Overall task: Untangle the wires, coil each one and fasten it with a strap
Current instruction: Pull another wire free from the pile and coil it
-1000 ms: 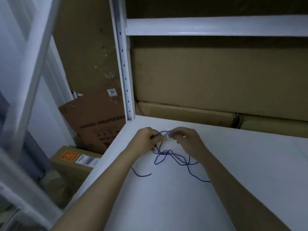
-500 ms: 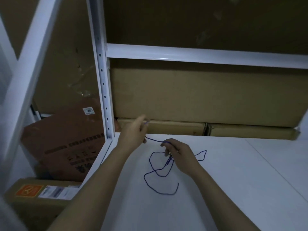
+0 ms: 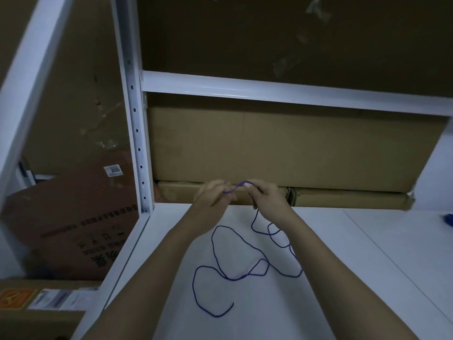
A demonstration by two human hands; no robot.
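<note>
A thin blue wire (image 3: pixel 221 251) lies in loose loops on the white shelf board (image 3: pixel 343 278), one free end curling near the front. My left hand (image 3: pixel 213 197) and my right hand (image 3: pixel 267 198) are raised close together above the back of the board. Each pinches the wire, and a short arched stretch of it spans between their fingertips. From my right hand the wire drops down to the loops on the board.
A white perforated upright (image 3: pixel 134 133) and a crossbeam (image 3: pixel 294 92) frame the shelf. Long cardboard boxes (image 3: pixel 343 198) lie along the back. More cartons (image 3: pixel 73 222) stand to the left, below the board. A small blue object (image 3: pixel 448 219) sits at the right edge.
My right hand rose from the board to meet my left hand at the back. The wire now spans between the fingertips, and its loops have spread wider across the board.
</note>
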